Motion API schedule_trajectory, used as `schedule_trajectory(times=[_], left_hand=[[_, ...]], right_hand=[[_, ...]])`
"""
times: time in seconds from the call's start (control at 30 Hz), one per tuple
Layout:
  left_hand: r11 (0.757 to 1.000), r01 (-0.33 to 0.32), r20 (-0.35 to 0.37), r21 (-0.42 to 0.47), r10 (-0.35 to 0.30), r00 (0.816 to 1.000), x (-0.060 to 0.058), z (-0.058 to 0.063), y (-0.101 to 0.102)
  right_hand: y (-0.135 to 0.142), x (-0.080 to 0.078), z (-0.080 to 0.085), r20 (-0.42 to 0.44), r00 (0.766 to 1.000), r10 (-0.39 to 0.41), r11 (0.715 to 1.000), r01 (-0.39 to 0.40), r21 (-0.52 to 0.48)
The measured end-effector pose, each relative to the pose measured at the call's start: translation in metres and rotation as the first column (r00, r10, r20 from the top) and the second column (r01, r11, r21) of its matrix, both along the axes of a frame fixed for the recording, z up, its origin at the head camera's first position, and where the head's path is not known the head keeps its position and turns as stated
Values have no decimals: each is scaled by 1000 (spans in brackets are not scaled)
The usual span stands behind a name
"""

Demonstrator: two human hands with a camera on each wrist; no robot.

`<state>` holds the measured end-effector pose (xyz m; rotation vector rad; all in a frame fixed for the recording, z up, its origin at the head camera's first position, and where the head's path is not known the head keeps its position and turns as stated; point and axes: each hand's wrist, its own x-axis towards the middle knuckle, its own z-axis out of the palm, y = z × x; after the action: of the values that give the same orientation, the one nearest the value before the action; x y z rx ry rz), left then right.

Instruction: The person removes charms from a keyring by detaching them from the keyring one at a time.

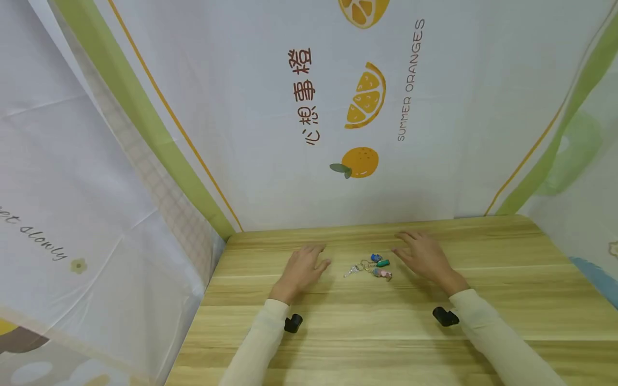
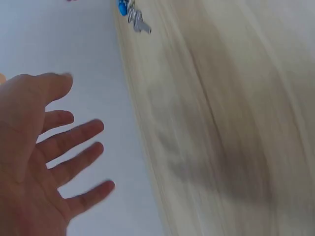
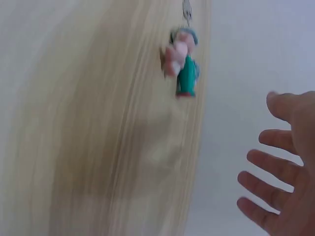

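On the wooden table lies a keychain [image 1: 365, 266] with several small charms. Its silver-coloured part [image 1: 354, 269] points left; in the left wrist view that metal piece [image 2: 139, 22] looks like keys. To the right are a green bottle-shaped charm [image 3: 186, 78], a pink figure charm [image 3: 178, 51] with a blue-green top, and a blue charm [image 1: 376, 258]. My left hand [image 1: 300, 271] hovers left of the keychain, fingers spread and relaxed, holding nothing. Opposite it, my right hand [image 1: 425, 257] hovers close to the charms with its fingers extended. Neither hand touches the keychain.
The wooden tabletop [image 1: 367, 338] reaches back to a white cloth [image 1: 270, 182] printed with oranges and lettering. More printed cloth [image 1: 111, 252] hangs along the left side, and another on the right. A black wrist device [image 1: 445, 316] sits at each cuff.
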<state>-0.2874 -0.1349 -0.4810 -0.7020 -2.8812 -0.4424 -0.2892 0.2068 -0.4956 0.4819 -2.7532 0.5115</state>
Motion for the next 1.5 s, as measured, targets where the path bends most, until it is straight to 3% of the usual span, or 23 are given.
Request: schedule_trajectory(times=[0.33, 0.67, 1.03, 1.5], left_hand=[[996, 87, -118, 0, -86, 989, -3, -5, 32], [996, 86, -151, -23, -88, 985, -10, -19, 60], [996, 25, -95, -88, -33, 995, -14, -34, 86], [993, 10, -31, -121, -14, 999, -13, -41, 93]], right_hand=[[-36, -4, -6, -26, 999, 39, 999, -40, -34], [-64, -14, -20, -98, 990, 102, 994, -104, -12], [-77, -20, -34, -63, 994, 93, 996, -93, 8], [-82, -19, -37, 26, 998, 61, 998, -62, 10]])
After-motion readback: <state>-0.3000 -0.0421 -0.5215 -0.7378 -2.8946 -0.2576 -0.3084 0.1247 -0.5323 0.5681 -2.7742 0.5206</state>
